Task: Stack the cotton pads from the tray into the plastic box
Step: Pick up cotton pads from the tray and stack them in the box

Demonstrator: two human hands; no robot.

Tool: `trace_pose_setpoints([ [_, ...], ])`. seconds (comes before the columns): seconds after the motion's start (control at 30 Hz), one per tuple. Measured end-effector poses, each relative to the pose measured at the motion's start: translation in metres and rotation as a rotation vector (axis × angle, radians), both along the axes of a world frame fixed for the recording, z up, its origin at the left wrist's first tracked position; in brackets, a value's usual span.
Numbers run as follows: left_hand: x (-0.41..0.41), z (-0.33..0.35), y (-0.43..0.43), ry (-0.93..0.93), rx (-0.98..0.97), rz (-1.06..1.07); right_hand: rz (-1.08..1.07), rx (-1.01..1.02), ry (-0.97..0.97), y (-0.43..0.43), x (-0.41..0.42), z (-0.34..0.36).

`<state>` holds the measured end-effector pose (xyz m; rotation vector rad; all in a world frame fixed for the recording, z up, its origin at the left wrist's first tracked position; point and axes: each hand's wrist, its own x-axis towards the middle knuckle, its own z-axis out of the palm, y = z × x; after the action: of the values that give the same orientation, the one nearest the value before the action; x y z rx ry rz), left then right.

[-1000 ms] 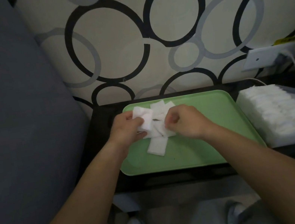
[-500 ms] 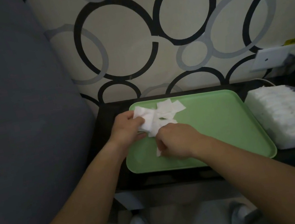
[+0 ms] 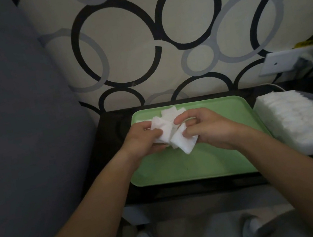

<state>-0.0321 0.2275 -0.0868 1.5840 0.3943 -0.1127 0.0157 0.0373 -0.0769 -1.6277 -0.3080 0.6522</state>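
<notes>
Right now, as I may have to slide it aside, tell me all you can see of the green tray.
The green tray is a pale rectangle with rounded corners and a low rim, smooth like plastic. It lies flat on the dark table, beside the plastic box. Loose cotton pads lie near its far edge; the left hand and right hand hold more above it.

Near half of tray point(image 3: 191, 166) bare; box point(image 3: 310, 143) flanks right.
</notes>
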Motion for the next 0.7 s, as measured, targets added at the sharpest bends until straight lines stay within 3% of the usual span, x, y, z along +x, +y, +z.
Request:
trace_pose_setpoints([
  [0.2, -0.002, 0.003, -0.012, 0.035, -0.035, -0.208, 0.012, -0.050, -0.170, -0.011, 0.001, 0.011],
  [0.7, -0.005, 0.009, -0.019, -0.005, -0.071, -0.294, -0.176, -0.104, -0.212, -0.008, 0.001, 0.012],
])
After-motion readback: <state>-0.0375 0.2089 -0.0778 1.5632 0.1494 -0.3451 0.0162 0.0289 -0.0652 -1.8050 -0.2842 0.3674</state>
